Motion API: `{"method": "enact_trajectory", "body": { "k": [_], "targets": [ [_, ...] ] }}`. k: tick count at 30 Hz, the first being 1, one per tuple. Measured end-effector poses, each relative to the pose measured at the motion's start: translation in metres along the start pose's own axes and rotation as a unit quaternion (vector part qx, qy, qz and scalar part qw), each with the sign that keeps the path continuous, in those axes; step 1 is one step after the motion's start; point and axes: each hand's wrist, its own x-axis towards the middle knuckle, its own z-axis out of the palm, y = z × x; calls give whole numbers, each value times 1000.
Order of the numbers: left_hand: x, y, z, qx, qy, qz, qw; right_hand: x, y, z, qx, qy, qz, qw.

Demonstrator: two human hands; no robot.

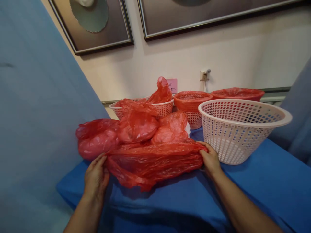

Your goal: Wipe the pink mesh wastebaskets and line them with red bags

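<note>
A thin red plastic bag [155, 161] is stretched sideways between my two hands, its mouth partly opened toward me. My left hand [96, 171] pinches the bag's left edge. At the opposite edge, my right hand [210, 158] grips the plastic between thumb and fingers. Just behind lie several filled red bags, among them a rounded one [138, 126] and a dark pink one [97, 139] at the left. To the right of my right hand stands a pale pink perforated plastic basket [233, 139] with no bag lining it.
Behind are bag-lined baskets, including a middle one [193, 108] and another [238, 94] near the wall. A blue cloth covers the table [272, 181]. Blue curtain [36, 129] hangs at left. A wall socket [204, 75], pink note [173, 85] and framed pictures [104, 26] are beyond.
</note>
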Motion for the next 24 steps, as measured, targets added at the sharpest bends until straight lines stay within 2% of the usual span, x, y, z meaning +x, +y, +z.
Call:
{"method": "enact_trajectory", "body": {
  "k": [3, 5, 6, 8, 9, 10, 11, 13, 14, 16, 18, 20, 22, 23, 24],
  "targets": [
    [-15, -13, -11, -46, 54, 14, 997, -2, -3, 0, 85, 1, 28, 996],
    [-42, -31, -25, -31, 103, 91, 990, -1, -2, -1, 132, 7, 40, 990],
    [-59, -41, -33, 24, 91, 154, 984, 0, -2, -2, 148, 3, 49, 988],
    [-98, -61, -49, 139, 5, 275, 951, 0, -1, -1, 169, -16, 69, 983],
    [-117, -70, -55, 194, -56, 351, 914, -1, 0, 0, 175, -30, 73, 981],
    [-134, -77, -58, 256, -127, 422, 861, -3, -1, 0, 179, -46, 72, 980],
    [-146, -81, -58, 331, -193, 463, 799, -5, -1, 1, 182, -61, 66, 979],
    [-158, -85, -50, 434, -260, 505, 700, -8, -2, 1, 186, -91, 53, 977],
    [-156, -83, -43, 463, -279, 515, 666, -10, -3, 0, 188, -103, 49, 976],
    [-138, -75, -32, 463, -299, 540, 635, -10, -5, -2, 191, -115, 44, 974],
    [-108, -60, -25, 444, -295, 554, 639, -9, -5, -3, 186, -106, 41, 976],
    [-71, -41, -25, 422, -243, 554, 675, -6, -4, -2, 178, -83, 42, 980],
    [-35, -20, -30, 390, -138, 509, 755, -3, 0, -1, 179, -56, 45, 981],
    [-19, -11, -33, 362, -67, 459, 809, -2, 2, -1, 183, -42, 46, 981],
    [-5, -4, -37, 312, -6, 381, 870, -1, 4, 0, 186, -27, 44, 981]
  ]
}}
